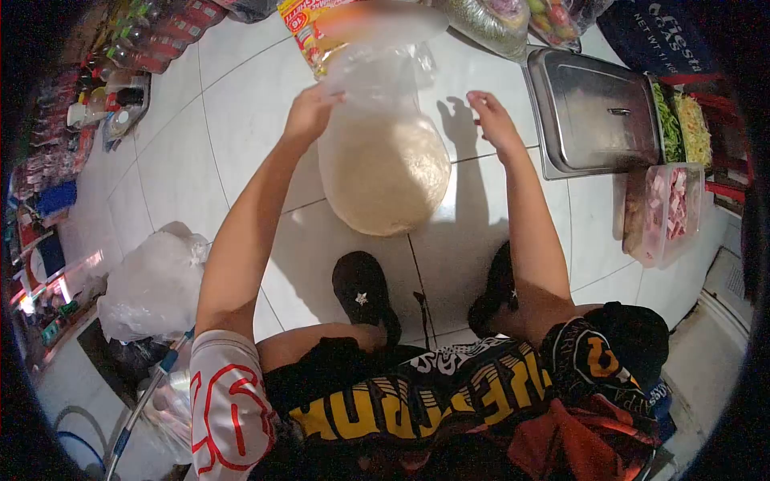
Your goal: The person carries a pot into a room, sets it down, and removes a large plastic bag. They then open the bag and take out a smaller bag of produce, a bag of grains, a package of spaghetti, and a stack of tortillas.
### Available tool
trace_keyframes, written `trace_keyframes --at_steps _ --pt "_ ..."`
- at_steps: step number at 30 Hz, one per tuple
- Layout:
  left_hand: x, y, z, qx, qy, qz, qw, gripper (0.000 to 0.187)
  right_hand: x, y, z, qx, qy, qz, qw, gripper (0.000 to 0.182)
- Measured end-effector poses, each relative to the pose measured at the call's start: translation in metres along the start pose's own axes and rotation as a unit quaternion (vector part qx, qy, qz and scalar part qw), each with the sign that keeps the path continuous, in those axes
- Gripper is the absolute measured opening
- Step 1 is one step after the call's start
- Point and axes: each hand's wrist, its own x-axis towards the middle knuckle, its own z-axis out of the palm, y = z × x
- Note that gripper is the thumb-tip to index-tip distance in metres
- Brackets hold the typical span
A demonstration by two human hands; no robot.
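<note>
A clear plastic bag (387, 176) filled with something pale and cream-coloured lies on the white tiled floor in front of my feet. Its loose upper part (373, 76) stretches away from me. My left hand (311, 116) is closed at the left edge of that loose plastic, fingers pinched on it. To the right of the bag, my right hand (495, 122) hovers with bent fingers apart and nothing in them, its shadow falling on the tiles. Beyond the bag, a blurred, whitish translucent shape (393, 24) overlaps a yellow and red spaghetti packet (301, 36).
On the right are a lidded metal tray (593, 112), shredded vegetables (691, 128) and a plastic container of pink diced meat (674, 212). Bagged produce (485, 24) lies at the back. Bottles (100, 104) line the left, with a white plastic bag (156, 280) nearer me.
</note>
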Motion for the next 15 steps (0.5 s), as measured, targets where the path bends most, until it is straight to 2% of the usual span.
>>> trace_keyframes --at_steps 2,3,4,6,7,9,10,11,12,14,15 --pt "0.002 0.019 -0.010 -0.123 0.061 -0.189 0.972 0.025 0.007 0.039 0.012 -0.029 -0.025 0.018 0.999 0.049" --pt "0.002 0.023 -0.013 -0.124 0.060 -0.191 0.972 0.025 0.009 0.053 0.018 -0.057 -0.049 0.033 0.997 0.054" --pt "0.002 0.024 -0.015 -0.128 0.073 -0.172 0.974 0.023 0.004 0.058 0.024 -0.056 -0.051 0.034 0.997 0.054" --pt "-0.002 0.023 -0.013 -0.132 0.085 -0.154 0.976 0.022 -0.010 0.069 0.044 -0.123 -0.117 0.112 0.979 0.066" --pt "-0.006 0.016 -0.007 -0.026 0.143 -0.134 0.980 0.036 -0.015 0.079 0.056 -0.142 -0.111 0.100 0.979 0.073" --pt "-0.012 0.007 0.003 0.183 0.254 -0.086 0.946 0.076 -0.044 0.077 0.073 -0.154 0.023 0.084 0.984 0.076" --pt "-0.021 0.009 0.007 0.181 0.253 -0.086 0.946 0.076 -0.066 0.064 0.080 -0.150 0.101 0.067 0.981 0.078" --pt "-0.039 0.015 0.012 0.173 0.267 -0.062 0.946 0.087 -0.074 0.070 0.091 -0.121 0.179 0.070 0.974 0.077" --pt "-0.055 0.019 0.018 0.164 0.280 -0.039 0.945 0.099 -0.079 0.074 0.100 -0.078 0.198 0.105 0.972 0.075" --pt "-0.088 -0.017 0.034 0.182 0.225 0.058 0.955 0.093 -0.082 0.086 0.105 -0.035 0.217 0.138 0.966 0.073" --pt "-0.109 -0.035 0.038 0.214 0.135 0.042 0.966 0.091 -0.081 0.094 0.105 0.015 0.187 0.085 0.979 0.070"
